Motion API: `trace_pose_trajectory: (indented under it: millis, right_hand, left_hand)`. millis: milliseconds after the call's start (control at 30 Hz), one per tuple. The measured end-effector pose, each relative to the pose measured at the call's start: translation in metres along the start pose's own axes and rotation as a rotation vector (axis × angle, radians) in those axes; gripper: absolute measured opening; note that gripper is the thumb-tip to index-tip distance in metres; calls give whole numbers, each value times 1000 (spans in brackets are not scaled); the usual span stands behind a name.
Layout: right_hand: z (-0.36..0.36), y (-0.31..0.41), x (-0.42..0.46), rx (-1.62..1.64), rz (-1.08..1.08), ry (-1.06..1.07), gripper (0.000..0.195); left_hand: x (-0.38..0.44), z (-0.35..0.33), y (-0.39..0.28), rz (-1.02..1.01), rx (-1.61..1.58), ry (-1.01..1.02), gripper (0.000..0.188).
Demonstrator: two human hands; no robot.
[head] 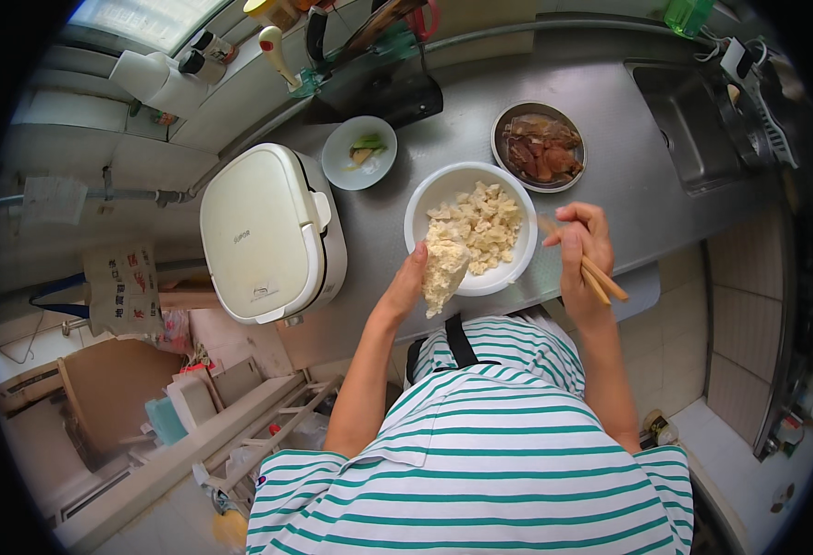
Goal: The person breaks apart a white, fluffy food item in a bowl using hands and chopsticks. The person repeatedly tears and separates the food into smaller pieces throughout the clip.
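A large pale, crumbly chunk of food (446,267) is held in my left hand (404,288), over the near left rim of a white bowl (412,208). Small torn pieces of the same pale food (486,225) lie inside the bowl. To the right of the bowl, my right hand (587,257) grips a pair of wooden chopsticks (604,279); their blurred tips point towards the bowl's right rim. Behind the bowl on the right, a round metal dish (496,142) holds reddish-brown meat (544,149).
A small white bowl (337,170) with green and yellowish pieces stands back left, beside a white Supor cooker (260,236). Knives in a rack (371,76) line the wall behind. A metal sink (698,125) is at the right, and the steel counter's front edge (663,246) runs before me.
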State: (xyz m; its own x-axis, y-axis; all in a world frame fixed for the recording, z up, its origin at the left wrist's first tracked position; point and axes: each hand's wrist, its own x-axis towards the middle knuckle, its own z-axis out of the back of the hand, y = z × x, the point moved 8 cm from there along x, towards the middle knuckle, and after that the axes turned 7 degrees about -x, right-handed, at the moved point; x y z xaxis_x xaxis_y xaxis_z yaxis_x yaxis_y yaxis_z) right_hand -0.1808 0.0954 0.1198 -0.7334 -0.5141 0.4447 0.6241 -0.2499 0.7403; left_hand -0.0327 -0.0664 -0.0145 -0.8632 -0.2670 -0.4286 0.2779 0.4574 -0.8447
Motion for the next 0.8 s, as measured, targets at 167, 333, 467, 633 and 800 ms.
trace_pose_trajectory:
  millis: [167,333,467,633,800]
  right_hand:
    - [-63,-24,16,174,-229,430,21]
    - [-137,-59,-31,508,-774,889,23]
    - [-139,-58,-26,676,-695,809,25]
    - [-139,-57,-23,667,-646,812,23]
    - [-141,-48,-28,584,-540,864,19]
  left_hand:
    - [1,-21,-17,-9,12,146,66]
    - [7,-16,-6,19,58,142,61]
    - [8,-10,-3,32,68,57,59]
    - [12,-9,5,34,-11,37,59]
    - [27,-5,17,-30,93,69,49]
